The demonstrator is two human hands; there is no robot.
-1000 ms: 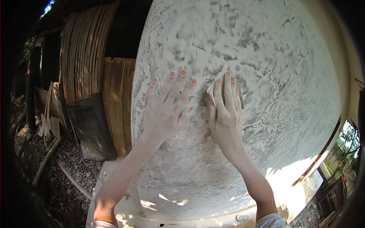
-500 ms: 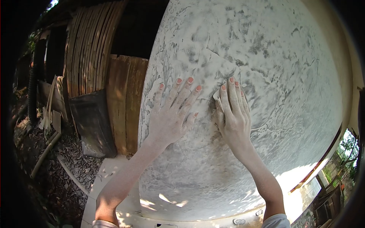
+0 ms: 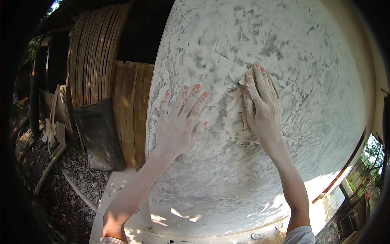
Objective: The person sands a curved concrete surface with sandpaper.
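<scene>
A large wall (image 3: 227,171) with patchy white and grey plaster fills the middle of the view. Flat against its left part lies my left hand (image 3: 176,128), dusted white, fingers spread and nothing in it. Farther right and higher up, my right hand (image 3: 263,99) presses a thin sheet (image 3: 243,81) to the surface. Only the sheet's edges show beside the fingers, and it looks like sandpaper. Both forearms are coated in pale dust.
Bamboo slats (image 3: 91,53), wooden boards (image 3: 134,110) and a dark plastic sheet (image 3: 99,134) stand left of the wall. Dry leaves and a pipe (image 3: 79,190) lie on the ground. A pair of sandals (image 3: 257,236) rests on the ledge at the bottom.
My right hand has slid up and to the right along the wall with the sheet. My left hand stays spread on the wall, with only a slight shift in view.
</scene>
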